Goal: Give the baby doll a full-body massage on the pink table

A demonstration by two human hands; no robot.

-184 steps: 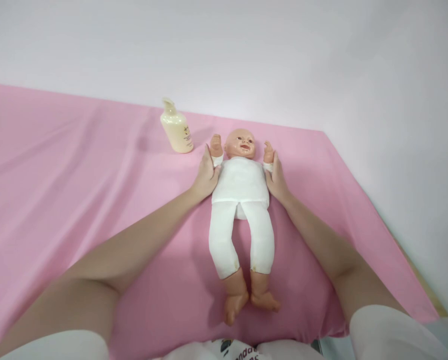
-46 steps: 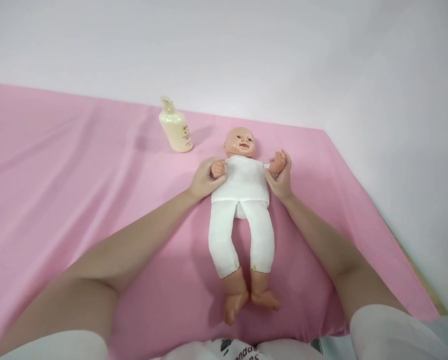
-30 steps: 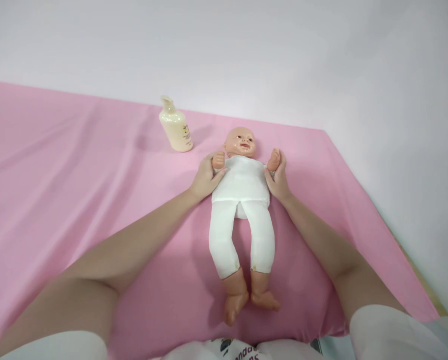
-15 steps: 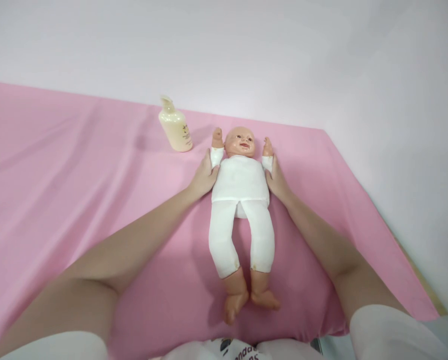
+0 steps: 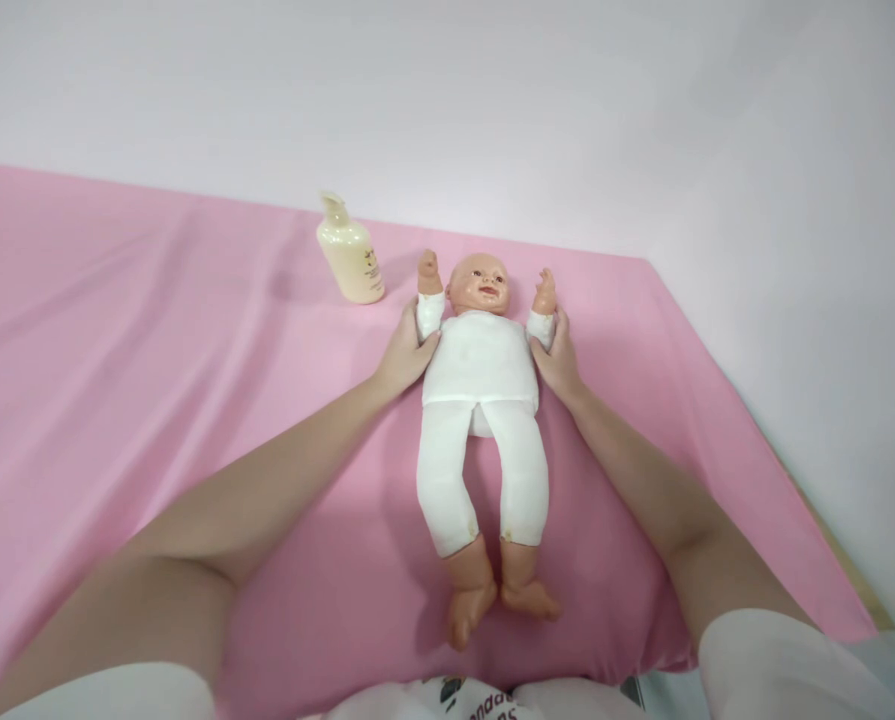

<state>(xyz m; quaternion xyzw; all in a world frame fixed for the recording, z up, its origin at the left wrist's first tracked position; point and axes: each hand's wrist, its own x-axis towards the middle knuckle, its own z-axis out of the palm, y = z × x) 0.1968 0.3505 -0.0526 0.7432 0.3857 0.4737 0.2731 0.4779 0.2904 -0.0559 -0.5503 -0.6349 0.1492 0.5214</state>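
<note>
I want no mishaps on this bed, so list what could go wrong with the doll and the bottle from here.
1. The left hand and right hand grip the doll only by its raised arms; a hard pull might strain the soft shoulders.
2. The lotion bottle stands upright on the wrinkled pink sheet near the doll's arm; a wide swing could tip it.

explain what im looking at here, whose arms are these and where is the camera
The camera sits on a person's head, looking forward and down, so the two bare arms reaching in from the bottom are that person's own. A baby doll in white clothes lies face up on a pink sheet. The left hand grips the doll's arm on the left of the picture, the right hand grips the other arm, and both doll arms point up beside its head. A cream pump bottle stands untouched behind, near the pale wall.
</note>
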